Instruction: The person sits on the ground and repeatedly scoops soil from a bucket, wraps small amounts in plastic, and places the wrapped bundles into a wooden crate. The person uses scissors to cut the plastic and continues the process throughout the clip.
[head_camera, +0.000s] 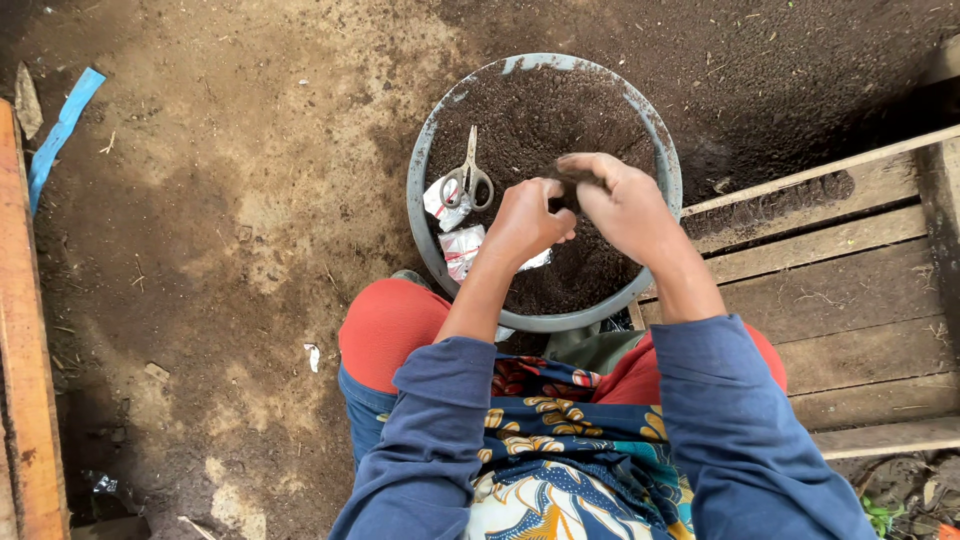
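A round grey basin (430, 140) full of dark soil stands on the ground in front of my knees. My right hand (620, 205) is closed on a clump of dark soil (575, 180) above the basin's middle. My left hand (525, 222) is curled just beside it, fingertips touching the same clump. Metal scissors (468, 175) lie on the soil at the basin's left, over crumpled white packets with red print (458, 245).
Bare dirt ground spreads to the left and behind. A wooden pallet (850, 270) with spilled soil lies to the right. An orange wooden plank (25, 380) runs along the left edge, with a blue strip (62, 130) near it.
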